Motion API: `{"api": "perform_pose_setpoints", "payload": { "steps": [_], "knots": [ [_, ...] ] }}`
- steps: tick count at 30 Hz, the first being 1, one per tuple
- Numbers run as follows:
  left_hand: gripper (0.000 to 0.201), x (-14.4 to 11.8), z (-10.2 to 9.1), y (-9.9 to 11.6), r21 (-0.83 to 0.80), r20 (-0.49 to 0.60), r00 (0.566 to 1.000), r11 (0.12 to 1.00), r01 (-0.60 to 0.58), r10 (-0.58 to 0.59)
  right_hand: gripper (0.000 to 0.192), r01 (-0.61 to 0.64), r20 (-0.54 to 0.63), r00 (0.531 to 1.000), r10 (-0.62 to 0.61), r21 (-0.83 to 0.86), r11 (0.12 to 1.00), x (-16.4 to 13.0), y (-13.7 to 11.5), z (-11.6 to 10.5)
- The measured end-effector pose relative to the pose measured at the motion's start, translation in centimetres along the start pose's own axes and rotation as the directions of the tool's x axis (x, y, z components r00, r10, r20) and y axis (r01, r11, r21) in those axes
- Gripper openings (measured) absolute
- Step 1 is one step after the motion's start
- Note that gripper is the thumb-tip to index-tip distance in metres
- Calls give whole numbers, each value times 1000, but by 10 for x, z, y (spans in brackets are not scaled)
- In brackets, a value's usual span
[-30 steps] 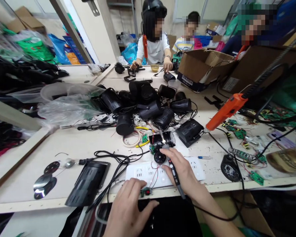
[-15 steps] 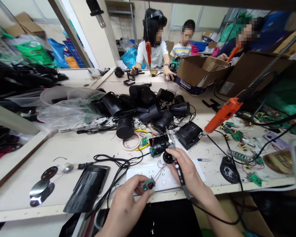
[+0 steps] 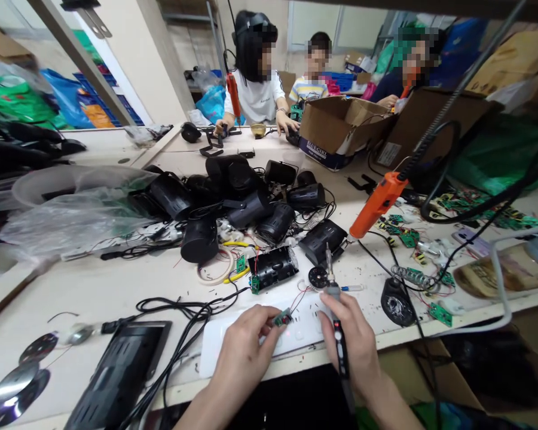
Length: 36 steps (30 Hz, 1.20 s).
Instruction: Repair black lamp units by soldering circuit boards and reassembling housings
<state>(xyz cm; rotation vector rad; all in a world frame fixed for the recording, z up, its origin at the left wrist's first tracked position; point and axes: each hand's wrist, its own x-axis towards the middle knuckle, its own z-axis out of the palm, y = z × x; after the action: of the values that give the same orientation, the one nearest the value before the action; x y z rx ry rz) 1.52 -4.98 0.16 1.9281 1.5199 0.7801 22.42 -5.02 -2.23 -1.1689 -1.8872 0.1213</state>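
At the lower middle of the frame, over the white power strip (image 3: 251,343) on the table (image 3: 116,286), the left hand (image 3: 244,352) pinches a small green circuit board (image 3: 282,318) while the right hand (image 3: 356,343) grips a soldering iron (image 3: 336,316), its tip raised clear of the board, so soldering looks about to begin and calls for lowering the tip onto a joint

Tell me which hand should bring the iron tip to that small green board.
Right, probably: the right hand already grips the soldering iron, tip up, while the left hand pinches the small green board beside it.
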Motion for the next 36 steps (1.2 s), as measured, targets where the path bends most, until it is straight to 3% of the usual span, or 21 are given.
{"api": "perform_pose_setpoints", "payload": {
  "steps": [6, 13, 20, 23, 26, 27, 29, 32, 36],
  "knots": [
    [15, -3, -1, 6, -19, 15, 1000, 1000, 16, -16, 45, -32, -22, 999, 38, 203, 979, -3, -35, 16],
    [16, -1, -4, 11, -216, 70, 990, 967, 136, -124, 38, -80, -4, 996, 84, 273, 959, 4, -38, 26],
    [22, 1, 4, 11, -443, 159, 946, 836, 323, -281, 40, -95, -3, 995, 101, 297, 950, 10, -41, 24],
    [24, -3, -1, 11, -373, 208, 953, 884, 283, -218, 40, -108, -13, 993, 116, 285, 952, 8, -39, 27],
    [24, -3, -18, 7, -83, -14, 1000, 997, 5, -6, 37, -142, 3, 989, 147, 297, 944, 6, -38, 28],
    [24, -1, -25, 5, 38, -121, 990, 997, -73, 77, 37, -150, 16, 988, 152, 299, 943, 6, -37, 29],
    [23, 7, -38, -1, 225, -257, 952, 968, -108, 166, 37, -130, 46, 992, 122, 288, 949, 4, -36, 29],
    [28, 22, -46, -9, 256, -249, 967, 967, 10, 56, 38, -75, 57, 996, 63, 248, 966, 2, -35, 31],
    [29, 31, -46, -17, 5, -135, 967, 976, 219, -217, 39, -49, 48, 998, 39, 220, 974, 0, -33, 34]
  ]
}}
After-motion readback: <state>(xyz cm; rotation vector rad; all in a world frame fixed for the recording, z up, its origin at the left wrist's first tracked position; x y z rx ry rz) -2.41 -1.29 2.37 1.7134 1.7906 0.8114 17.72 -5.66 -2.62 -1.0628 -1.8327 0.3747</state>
